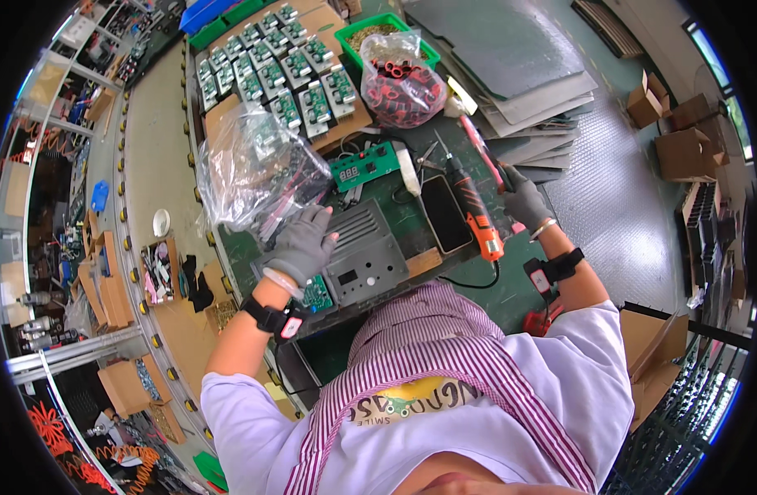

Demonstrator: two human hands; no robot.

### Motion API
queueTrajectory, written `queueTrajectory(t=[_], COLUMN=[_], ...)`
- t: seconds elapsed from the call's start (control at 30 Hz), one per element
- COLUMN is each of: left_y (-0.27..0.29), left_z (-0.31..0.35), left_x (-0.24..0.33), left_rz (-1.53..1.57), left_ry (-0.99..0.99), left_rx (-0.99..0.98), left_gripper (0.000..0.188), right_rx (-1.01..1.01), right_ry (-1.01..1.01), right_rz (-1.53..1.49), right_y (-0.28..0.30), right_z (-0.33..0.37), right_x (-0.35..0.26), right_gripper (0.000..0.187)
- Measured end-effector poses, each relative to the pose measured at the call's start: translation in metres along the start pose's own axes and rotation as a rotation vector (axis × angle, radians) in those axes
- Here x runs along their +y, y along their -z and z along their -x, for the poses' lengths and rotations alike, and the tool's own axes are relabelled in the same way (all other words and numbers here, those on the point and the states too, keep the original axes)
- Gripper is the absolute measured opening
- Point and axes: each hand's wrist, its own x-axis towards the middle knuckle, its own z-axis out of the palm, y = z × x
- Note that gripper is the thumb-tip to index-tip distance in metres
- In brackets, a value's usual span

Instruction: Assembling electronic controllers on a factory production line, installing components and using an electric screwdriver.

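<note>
My left hand (300, 246), in a grey glove with bare fingertips, lies at the left edge of a dark grey metal panel (366, 256) with slots and round holes. Its fingers are stretched out beside a clear plastic bag (259, 169). A piece of green circuit board (316, 294) shows below that wrist. My right hand (523, 202), gloved too, is closed around the near end of a long pink-red stick-shaped tool (481, 150). Left of it lie an orange-and-black electric screwdriver (472, 202) and a dark phone (446, 213). A green display board (365, 167) lies beyond the panel.
Rows of circuit boards on metal plates (271, 74) cover cardboard at the back. A bag of red-and-black parts (403, 91) sits against a green bin (432, 54) of small brass-coloured pieces. Stacked grey sheets (510, 66) stand back right. A roller-edged conveyor (160, 165) runs along the left.
</note>
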Motion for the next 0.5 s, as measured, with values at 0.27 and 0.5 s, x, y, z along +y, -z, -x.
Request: queueTrajectory(t=[0.27, 0.5], left_y=[-0.041, -0.043], left_z=[-0.147, -0.151], left_x=[0.009, -0.008], left_rz=[-0.566, -0.462], left_ry=[0.121, 0.132], left_rx=[-0.271, -0.096], left_gripper=[0.084, 0.074], right_rx=[0.106, 0.137], right_ry=[-0.047, 0.092], right_rz=[0.488, 0.648], right_y=[0.011, -0.005], right_z=[-0.132, -0.159], right_x=[-0.027, -0.02], right_gripper=[0.054, 0.055])
